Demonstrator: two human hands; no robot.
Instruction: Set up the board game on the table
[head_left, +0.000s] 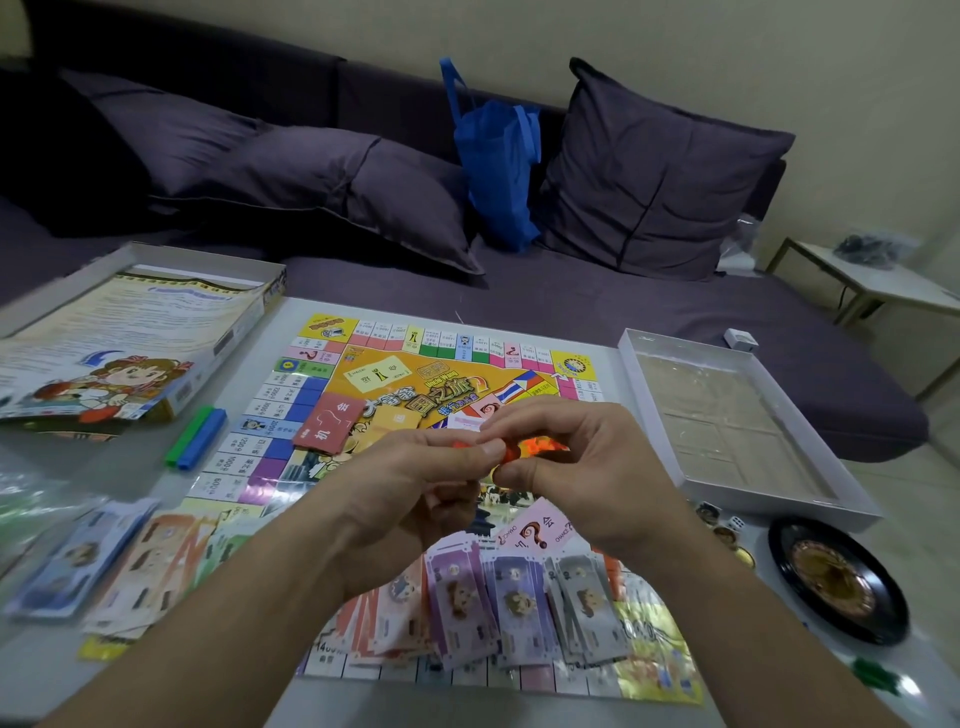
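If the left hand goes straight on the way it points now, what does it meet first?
Most likely the right hand: the left hand points toward it, both pinching small orange pieces above the game board.

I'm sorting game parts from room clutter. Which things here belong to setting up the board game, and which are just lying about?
Game: board, orange pieces in both hands (left, right), paper money, red cards, roulette wheel, box lid, box tray.
Lying about: blue bag, cushions.
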